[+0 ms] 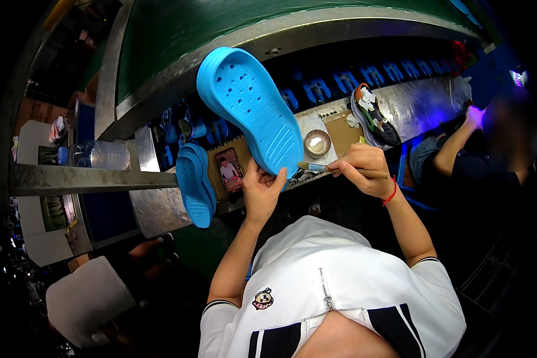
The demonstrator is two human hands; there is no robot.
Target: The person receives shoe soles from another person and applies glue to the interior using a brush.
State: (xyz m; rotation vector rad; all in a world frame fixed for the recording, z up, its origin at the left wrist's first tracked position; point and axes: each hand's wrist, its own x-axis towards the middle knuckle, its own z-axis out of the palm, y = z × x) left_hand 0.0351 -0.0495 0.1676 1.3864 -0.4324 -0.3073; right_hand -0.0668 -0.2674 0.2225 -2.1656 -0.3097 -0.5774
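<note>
A bright blue shoe sole [250, 98] with small holes at its wide end is held up by my left hand [261, 190], which grips its narrow near end between thumb and fingers. My right hand [364, 170] is closed round the wooden handle of a flat paintbrush [317, 167]. The bristles are at the near end of the sole, at its right edge. Just beyond the brush, a small round bowl [317, 143] with pale contents rests on white paper. More blue soles [196, 185], stacked together, lie to the left.
A phone [228, 170] with a lit screen lies on cardboard beside the stacked soles. A multicoloured shoe [373, 116] stands right of the bowl. Behind run several blue shoe parts [345, 80] and a metal-edged green bench [316, 30]. Another person's arm [456, 146] is at the right.
</note>
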